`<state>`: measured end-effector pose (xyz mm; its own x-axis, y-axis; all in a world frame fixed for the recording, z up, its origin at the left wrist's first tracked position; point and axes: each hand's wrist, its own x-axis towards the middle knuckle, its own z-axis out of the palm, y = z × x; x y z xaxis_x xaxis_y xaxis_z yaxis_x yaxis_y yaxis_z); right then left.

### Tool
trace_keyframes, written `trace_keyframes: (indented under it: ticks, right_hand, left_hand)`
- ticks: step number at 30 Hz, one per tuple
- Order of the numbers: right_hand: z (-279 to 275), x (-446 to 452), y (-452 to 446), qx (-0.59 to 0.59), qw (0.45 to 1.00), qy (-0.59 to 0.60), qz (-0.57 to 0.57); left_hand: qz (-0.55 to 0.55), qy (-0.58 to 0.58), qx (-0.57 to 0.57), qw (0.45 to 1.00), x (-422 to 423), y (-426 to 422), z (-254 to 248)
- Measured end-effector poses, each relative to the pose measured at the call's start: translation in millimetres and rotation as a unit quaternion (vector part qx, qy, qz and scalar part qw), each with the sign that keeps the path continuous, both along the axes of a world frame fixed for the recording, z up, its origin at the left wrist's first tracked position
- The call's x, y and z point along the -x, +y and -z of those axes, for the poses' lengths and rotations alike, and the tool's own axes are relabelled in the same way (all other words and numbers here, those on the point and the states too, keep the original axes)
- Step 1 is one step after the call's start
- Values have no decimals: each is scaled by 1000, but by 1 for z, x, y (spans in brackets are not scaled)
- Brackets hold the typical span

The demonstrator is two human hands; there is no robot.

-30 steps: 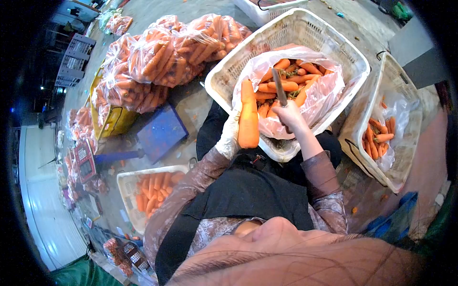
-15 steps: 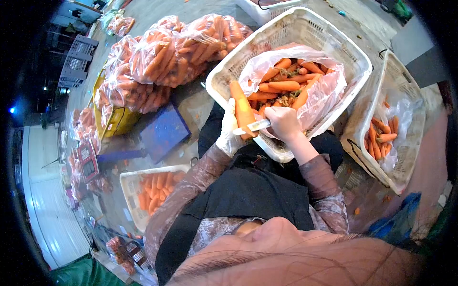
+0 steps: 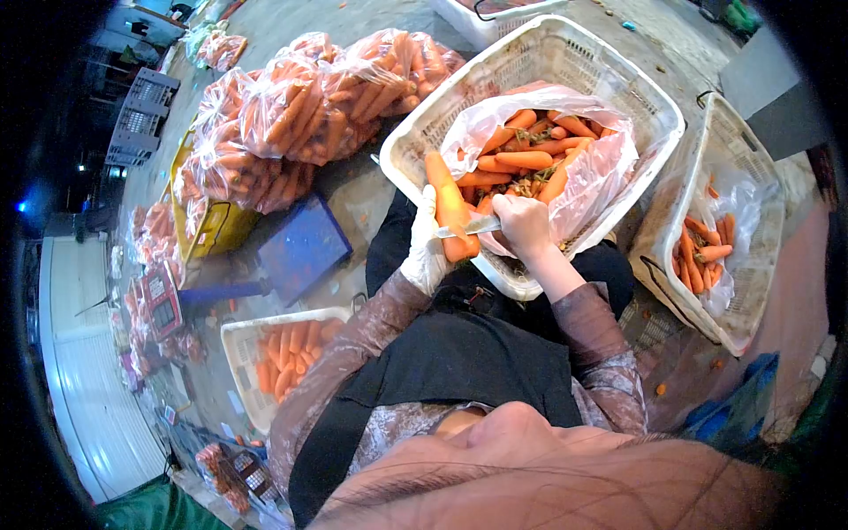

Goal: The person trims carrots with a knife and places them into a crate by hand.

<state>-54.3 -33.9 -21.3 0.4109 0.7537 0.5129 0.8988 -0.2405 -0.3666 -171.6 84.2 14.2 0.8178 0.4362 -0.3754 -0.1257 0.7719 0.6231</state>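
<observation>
My left hand (image 3: 424,247), in a white glove, is closed around a large carrot (image 3: 449,196) held at the near left corner of a white crate (image 3: 402,146). Bare and closed, my right hand (image 3: 523,221) grips a knife (image 3: 477,226) whose pale blade lies across the lower part of that carrot. The knife's handle is hidden in my fist. Just beyond my hands, a pinkish plastic bag (image 3: 614,177) stands open inside the crate. It holds several carrots (image 3: 528,160) with bits of greenish-brown stem among them.
Bagged carrots (image 3: 291,106) are piled at the left, some in a yellow crate (image 3: 225,230). A blue platform scale (image 3: 305,247) with a red display (image 3: 161,300) stands nearby. Another carrot crate (image 3: 234,340) sits at lower left, and one more crate (image 3: 760,256) at right.
The knife blade has shifted slightly up along the large carrot, and its angle has changed a little. Both hands keep their hold in nearly the same place.
</observation>
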Motion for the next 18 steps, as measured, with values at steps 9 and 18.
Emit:
trace_keyframes:
  ticks: [9,18]
  right_hand:
    - [17,-10,5,-11,988,86,126]
    - [-13,-44,-15,-199,586,785,23]
  left_hand:
    - [-32,33,90,995,2,-3,5]
    - [186,-88,121,971,52,45,14]
